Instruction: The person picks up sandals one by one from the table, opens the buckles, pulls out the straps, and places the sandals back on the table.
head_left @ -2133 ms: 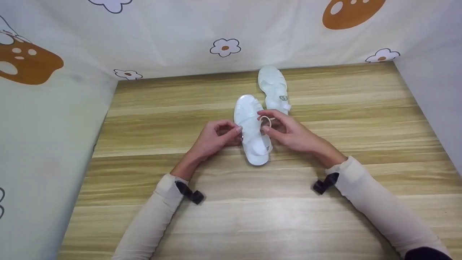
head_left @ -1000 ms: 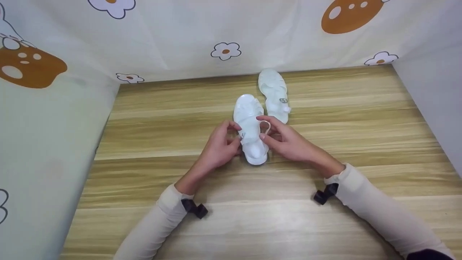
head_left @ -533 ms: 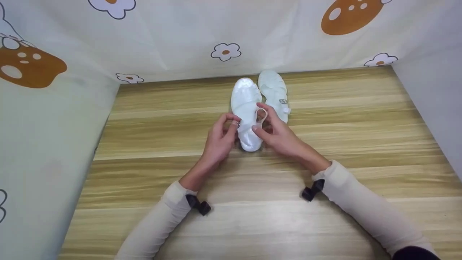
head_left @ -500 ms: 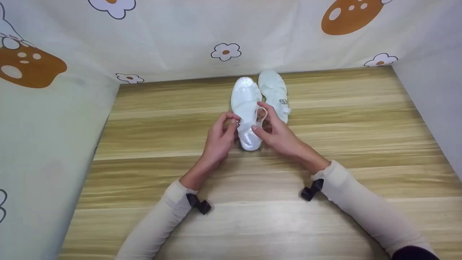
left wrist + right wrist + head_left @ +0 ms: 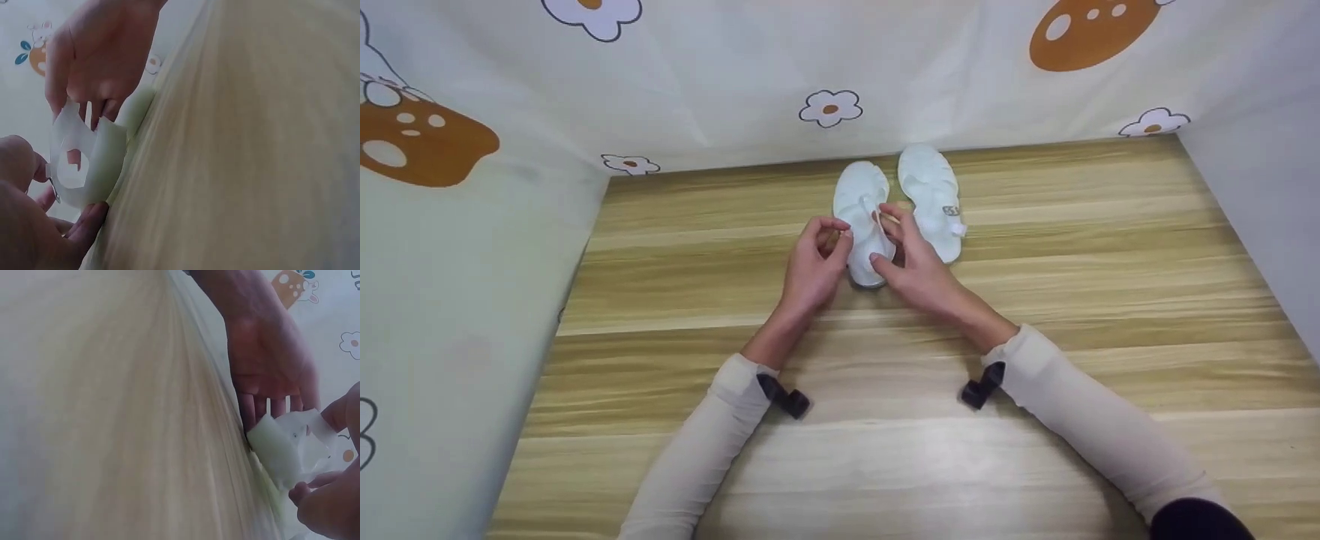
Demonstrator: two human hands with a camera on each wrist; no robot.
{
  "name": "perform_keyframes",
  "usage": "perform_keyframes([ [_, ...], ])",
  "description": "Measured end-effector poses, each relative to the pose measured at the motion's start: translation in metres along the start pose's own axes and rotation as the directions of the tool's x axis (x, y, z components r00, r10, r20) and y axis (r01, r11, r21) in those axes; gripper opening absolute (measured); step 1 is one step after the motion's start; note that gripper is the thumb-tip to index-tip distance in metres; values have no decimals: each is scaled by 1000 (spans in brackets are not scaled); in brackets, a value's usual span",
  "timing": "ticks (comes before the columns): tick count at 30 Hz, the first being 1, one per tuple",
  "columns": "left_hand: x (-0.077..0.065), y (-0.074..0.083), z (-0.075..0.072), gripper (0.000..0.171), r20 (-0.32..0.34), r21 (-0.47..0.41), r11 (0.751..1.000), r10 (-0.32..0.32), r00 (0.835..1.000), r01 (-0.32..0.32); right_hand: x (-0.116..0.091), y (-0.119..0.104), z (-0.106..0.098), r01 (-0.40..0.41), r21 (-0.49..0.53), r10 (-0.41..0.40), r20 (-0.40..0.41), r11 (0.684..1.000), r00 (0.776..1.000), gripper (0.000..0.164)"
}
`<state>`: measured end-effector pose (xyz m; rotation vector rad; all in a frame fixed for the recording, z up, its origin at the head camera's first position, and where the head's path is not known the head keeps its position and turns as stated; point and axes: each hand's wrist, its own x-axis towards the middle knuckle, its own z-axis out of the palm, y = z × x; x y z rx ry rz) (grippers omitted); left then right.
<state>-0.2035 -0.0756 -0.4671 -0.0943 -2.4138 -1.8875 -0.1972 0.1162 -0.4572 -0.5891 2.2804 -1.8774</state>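
A white jelly sandal (image 5: 861,184) points toward the back wall between my two hands. My left hand (image 5: 814,262) holds its left edge, thumb and fingers by the metal buckle (image 5: 55,191). On the other side, my right hand (image 5: 916,264) grips the right edge, and its raised fingers are at the thin ankle strap (image 5: 874,210), which arches over the top. The sandal's heel (image 5: 109,157) faces me in the left wrist view. Just right of it lies a matching sandal (image 5: 930,180) with a metal buckle and a small white tag; neither hand touches it.
The wood-grain tabletop (image 5: 870,450) spreads in front of both hands. A patterned cloth wall (image 5: 720,90) stands close behind the sandals' toes, with plain side walls to the left and right (image 5: 1252,195).
Both hands have carried the near sandal away from me and slightly left, so it now lies beside its pair. Its strap has swung from the right edge in over the top.
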Motion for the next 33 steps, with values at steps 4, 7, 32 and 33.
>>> perform_keyframes([
  [4, 6, -3, 2, 18, -5, -24, 1000, -5, 1000, 5, 2, 0, 0, 9, 28, -8, -22, 1000, 1000, 72],
  [7, 10, -3, 3, 18, -15, -46, 999, -8, 1000, 8, 3, 3, -1, 25, 81, -23, -35, 996, 999, 71],
  [32, 19, -2, 10, 28, -50, -118, 990, -90, 995, 83, 13, 9, -13, -84, 186, 94, -50, 979, 994, 73],
  [33, 18, -2, 10, 29, -50, -112, 991, -80, 996, 74, 12, 6, -14, -89, 201, 100, -45, 976, 994, 72],
])
